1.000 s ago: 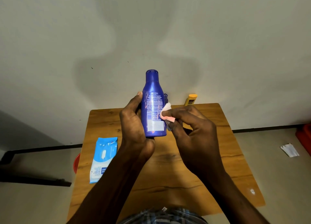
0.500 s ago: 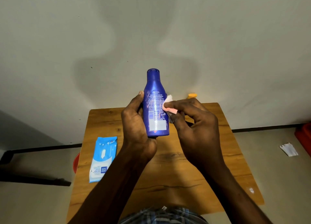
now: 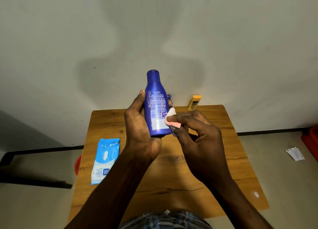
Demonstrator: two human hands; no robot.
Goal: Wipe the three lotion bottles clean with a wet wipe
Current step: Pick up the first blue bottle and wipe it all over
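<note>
Wipe (image 3: 170, 116) moved lower on blue bottle (image 3: 157, 108), left hand (image 3: 139, 125) gripping

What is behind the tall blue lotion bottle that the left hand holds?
Behind the tall blue lotion bottle, only the blue cap of a second bottle peeks out at its right edge; the rest is hidden.

Wooden table (image 3: 232, 142); white paper scrap (image 3: 295, 153) on floor; red container (image 3: 310, 141) right.

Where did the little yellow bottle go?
In the head view, the yellow bottle stands upright at the far edge of the wooden table, against the wall, to the right of the blue bottle held in the left hand.
</note>
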